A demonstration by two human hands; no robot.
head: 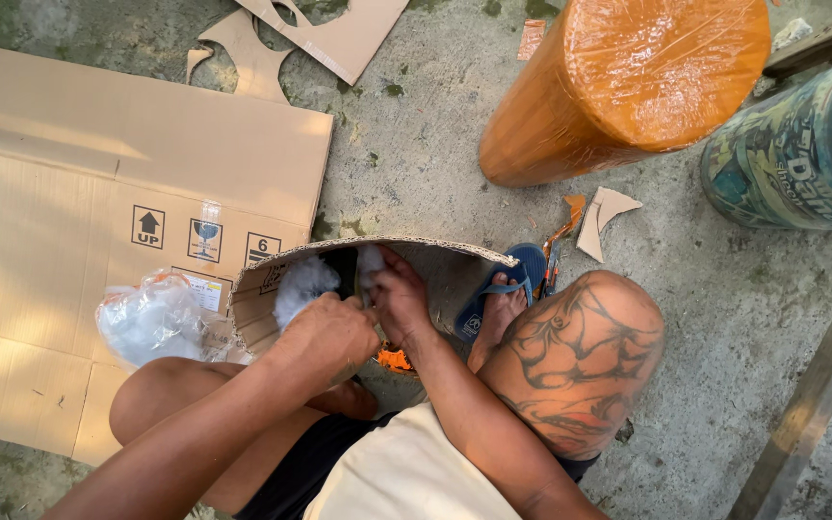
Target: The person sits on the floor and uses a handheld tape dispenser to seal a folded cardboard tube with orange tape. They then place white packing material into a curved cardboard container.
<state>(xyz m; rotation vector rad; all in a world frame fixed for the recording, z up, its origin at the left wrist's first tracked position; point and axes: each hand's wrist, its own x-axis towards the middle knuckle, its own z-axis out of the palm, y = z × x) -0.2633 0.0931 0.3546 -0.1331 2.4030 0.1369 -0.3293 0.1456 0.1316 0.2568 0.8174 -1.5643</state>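
Observation:
A curved piece of corrugated cardboard (435,252) arches in front of my knees, and white fluffy stuffing (302,284) fills its left side. My left hand (331,329) is closed on the stuffing at the cardboard's near edge. My right hand (399,294) reaches inside the curve and pinches another white tuft (370,260) near the top. Both hands touch each other.
A flattened cardboard box (98,193) lies on the concrete at left, with a clear plastic bag of stuffing (151,318) on it. An orange wrapped cylinder (628,82) and a printed drum (801,154) stand at upper right. Cardboard scraps (604,217) lie near my sandalled foot (503,299).

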